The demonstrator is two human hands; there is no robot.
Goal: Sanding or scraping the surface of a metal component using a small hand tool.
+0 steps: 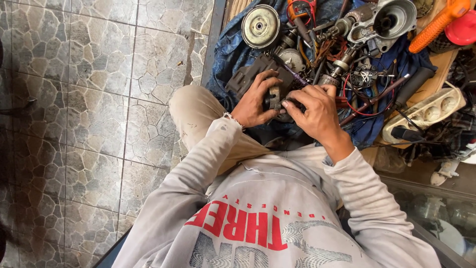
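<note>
- The small dark metal machine part (274, 98) sits between the two hands, just above the person's lap and at the near edge of the pile of parts.
- The left hand (254, 101) wraps around the left side of that part, with its fingers curled over the top.
- The right hand (313, 110) grips the part from the right, fingers bent tight, and its thumb presses on the front.
- A thin tool with a purple ribbed shaft (293, 76) pokes out just above the right hand; it may be held by that hand, but the view is too crowded to be sure.
- Behind the hands, a black plastic housing (253, 72) lies on a blue crumpled cloth (233, 49).
- Farther back lie a round silver metal disc (260, 26) and a grey metal motor casing (391, 20).
- Red thin wires (358, 101) loop to the right of the hands.
- A cream plastic socket strip (430, 111) lies well to the right.
- An orange plastic handle (436, 25) sits in the far right corner.
- Grey stone-pattern floor tiles (89, 99) fill the left side.
</note>
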